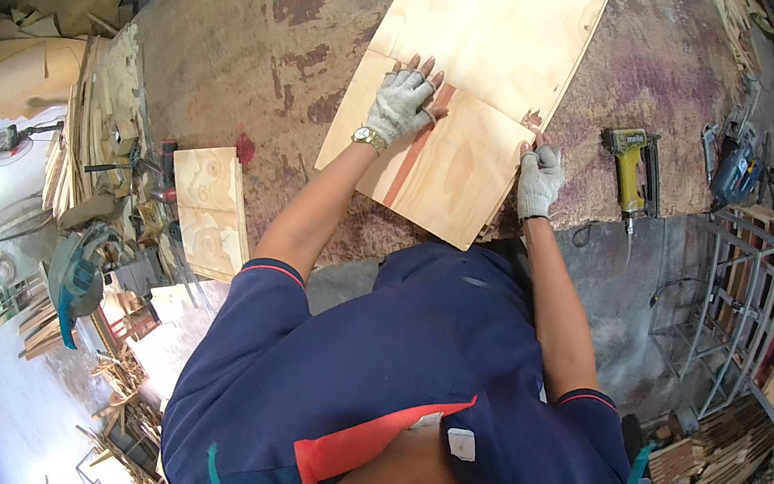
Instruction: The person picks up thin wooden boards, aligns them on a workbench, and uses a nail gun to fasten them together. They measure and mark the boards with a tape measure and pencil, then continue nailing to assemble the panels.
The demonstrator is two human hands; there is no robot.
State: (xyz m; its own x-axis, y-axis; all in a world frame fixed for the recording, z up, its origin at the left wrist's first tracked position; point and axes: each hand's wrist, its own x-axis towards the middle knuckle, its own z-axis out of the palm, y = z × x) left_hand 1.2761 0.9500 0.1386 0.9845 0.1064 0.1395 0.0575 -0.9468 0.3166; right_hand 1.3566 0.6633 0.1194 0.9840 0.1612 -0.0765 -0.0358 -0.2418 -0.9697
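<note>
A short plywood panel point(464, 168) with a reddish stripe lies on top of a longer plywood sheet point(502, 27), near the front edge of the worn table. My left hand point(400, 107), in a grey fingerless glove with a watch at the wrist, rests flat on the short panel, fingers stretched out over its far edge. At the right edge of the panel, my right hand point(540, 180) is gloved too, its thumb at the board and its fingers bent against the edge. The undersides of the right fingers are hidden.
A yellow-green staple gun point(629, 174) with an air fitting lies right of the boards, and a blue power tool point(737, 176) beyond it. More plywood pieces point(208, 209) are stacked at the left. A metal frame point(736, 308) stands on the right.
</note>
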